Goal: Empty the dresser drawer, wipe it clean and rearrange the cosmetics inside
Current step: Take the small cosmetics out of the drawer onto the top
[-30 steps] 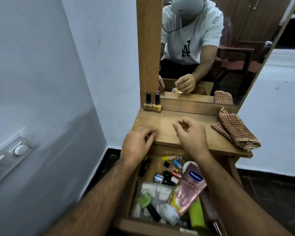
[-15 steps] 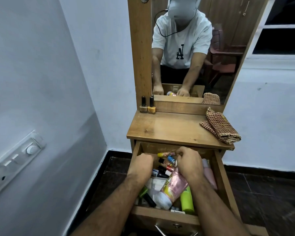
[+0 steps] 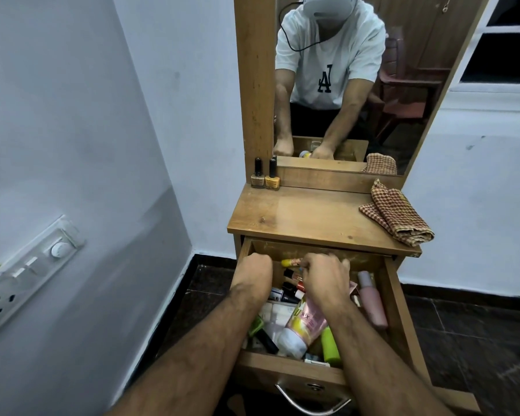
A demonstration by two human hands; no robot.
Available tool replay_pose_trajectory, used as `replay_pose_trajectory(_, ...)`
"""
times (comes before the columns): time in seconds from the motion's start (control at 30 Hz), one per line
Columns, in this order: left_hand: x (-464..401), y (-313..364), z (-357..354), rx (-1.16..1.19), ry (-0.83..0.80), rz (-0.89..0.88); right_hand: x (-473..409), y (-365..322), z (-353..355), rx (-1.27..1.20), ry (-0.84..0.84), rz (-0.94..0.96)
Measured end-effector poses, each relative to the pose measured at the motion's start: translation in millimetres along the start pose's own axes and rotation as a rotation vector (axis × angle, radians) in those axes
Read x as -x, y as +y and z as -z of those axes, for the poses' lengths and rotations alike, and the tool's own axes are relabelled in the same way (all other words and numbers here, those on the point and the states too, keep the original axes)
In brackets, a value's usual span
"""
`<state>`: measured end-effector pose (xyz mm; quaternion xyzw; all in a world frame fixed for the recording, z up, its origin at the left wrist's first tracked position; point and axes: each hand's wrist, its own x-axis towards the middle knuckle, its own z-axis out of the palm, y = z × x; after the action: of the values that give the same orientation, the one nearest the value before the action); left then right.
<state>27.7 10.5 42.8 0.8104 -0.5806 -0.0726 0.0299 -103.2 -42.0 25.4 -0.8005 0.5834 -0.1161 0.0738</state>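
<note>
The dresser drawer [image 3: 400,313] is pulled out and crowded with cosmetics: a pink tube [image 3: 305,324], a pink bottle [image 3: 371,299], a green bottle [image 3: 330,346], a yellow stick [image 3: 290,262] and several small lipsticks [image 3: 291,291]. My left hand [image 3: 254,273] reaches into the back left corner with its fingers curled down; what they touch is hidden. My right hand [image 3: 324,279] is over the back middle, its fingertips pinching a small blue-capped tube beside the yellow stick. Two nail polish bottles [image 3: 264,178] stand on the dresser top [image 3: 306,216].
A folded checked cloth [image 3: 397,216] lies at the right of the dresser top. The mirror [image 3: 409,94] rises behind it. A metal handle [image 3: 309,405] sticks out from the drawer front. The wall on the left carries a switch board [image 3: 27,274]. The floor is dark tile.
Both hands came down from the dresser top into the open drawer and now sit at its back among the small tubes. The view pulled back and up.
</note>
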Motion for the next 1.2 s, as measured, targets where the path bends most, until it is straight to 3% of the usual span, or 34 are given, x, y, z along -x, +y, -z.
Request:
replay_pose_trajectory(0.43,-11.3,9.7,-7.6,-0.034,-0.059,0.043,-3.1,10.4,-3.9,-0.064,-0.014,-0.001)
replay_pose_trajectory(0.67,-10.4,-8.1,1.6,0.232,0.087,-0.044,-1.7,4.9,-7.5,-0.025,-0.096,0.083)
replay_pose_trajectory(0.83,-4.5,-25.6,-3.1,0.553,0.121,-0.039,-0.9,-4.8,-7.5,0.079,-0.132,0.184)
replay_pose_trajectory(1.2,-2.7,-31.3,-8.6,0.846,0.177,0.037,-4.7,-12.5,-12.9,0.113,-0.275,0.208)
